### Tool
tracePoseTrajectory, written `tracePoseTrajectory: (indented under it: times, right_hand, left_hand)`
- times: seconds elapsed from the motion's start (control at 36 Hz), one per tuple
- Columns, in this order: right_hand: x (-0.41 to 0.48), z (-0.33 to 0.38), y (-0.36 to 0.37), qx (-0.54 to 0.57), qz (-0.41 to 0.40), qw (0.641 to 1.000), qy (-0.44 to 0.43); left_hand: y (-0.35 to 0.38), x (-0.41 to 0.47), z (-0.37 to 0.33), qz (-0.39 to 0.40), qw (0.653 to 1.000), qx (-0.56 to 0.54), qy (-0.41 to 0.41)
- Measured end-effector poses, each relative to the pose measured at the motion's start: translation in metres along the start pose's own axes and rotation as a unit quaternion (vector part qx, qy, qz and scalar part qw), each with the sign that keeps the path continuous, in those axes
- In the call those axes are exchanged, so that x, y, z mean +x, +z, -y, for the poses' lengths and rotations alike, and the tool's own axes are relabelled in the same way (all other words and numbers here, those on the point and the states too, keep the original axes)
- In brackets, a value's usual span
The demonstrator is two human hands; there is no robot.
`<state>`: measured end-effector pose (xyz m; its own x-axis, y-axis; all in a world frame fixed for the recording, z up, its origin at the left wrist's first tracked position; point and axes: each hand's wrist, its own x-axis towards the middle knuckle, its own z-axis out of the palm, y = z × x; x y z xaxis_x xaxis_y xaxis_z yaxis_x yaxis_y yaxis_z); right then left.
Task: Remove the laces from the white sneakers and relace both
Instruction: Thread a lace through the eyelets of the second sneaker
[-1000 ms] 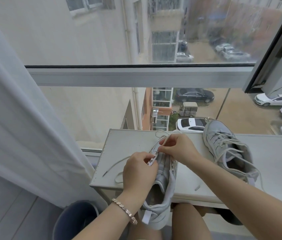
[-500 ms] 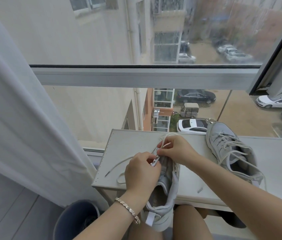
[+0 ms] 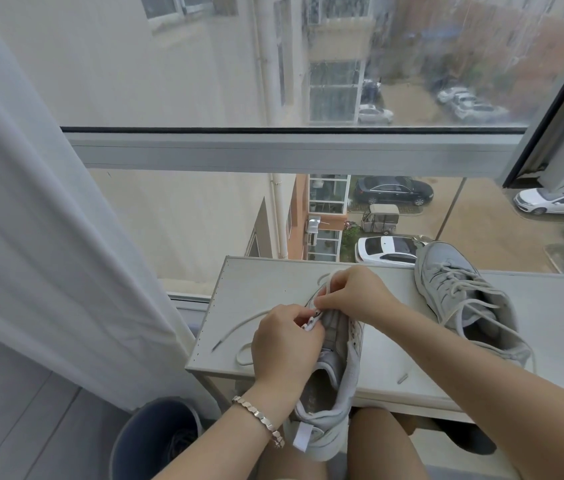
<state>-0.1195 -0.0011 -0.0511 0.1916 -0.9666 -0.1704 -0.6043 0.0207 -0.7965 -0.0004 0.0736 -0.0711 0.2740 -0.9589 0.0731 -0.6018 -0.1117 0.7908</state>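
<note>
The near sneaker (image 3: pixel 339 358) lies on the counter (image 3: pixel 395 348), its heel hanging over the near edge. Both hands pinch at its eyelet flap — the left hand (image 3: pixel 285 344) and the right hand (image 3: pixel 356 294) each closed on the lace (image 3: pixel 239 323). The second sneaker (image 3: pixel 460 292) sits laced at the right.

text: none legible | sneakers, cars: markings perhaps too small

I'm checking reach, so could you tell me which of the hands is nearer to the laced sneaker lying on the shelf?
Right. The right hand is just left of the laced sneaker; the left hand sits farther left and closer to the person.
</note>
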Motion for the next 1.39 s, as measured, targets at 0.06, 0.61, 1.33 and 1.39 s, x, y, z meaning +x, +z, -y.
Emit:
tracePoseTrajectory:
  times: [0.06,0.61,1.33,1.39]
  right_hand:
    - [-0.001,-0.002,-0.002,-0.012,0.000,1.000,-0.006]
    - [-0.002,0.010,0.010,-0.291,0.015,0.956,-0.046]
    - [-0.010,-0.011,-0.005,-0.283,0.042,0.928,-0.240]
    - [-0.008,-0.010,-0.007,-0.298,0.049,0.918,-0.259]
  left_hand:
    - [0.000,0.001,0.000,-0.001,1.000,-0.002,-0.006]
    - [0.000,-0.001,-0.001,-0.010,1.000,-0.002,-0.004]
    - [-0.001,-0.002,-0.004,-0.006,1.000,-0.017,-0.021]
    - [-0.002,-0.002,-0.004,-0.007,1.000,-0.013,-0.019]
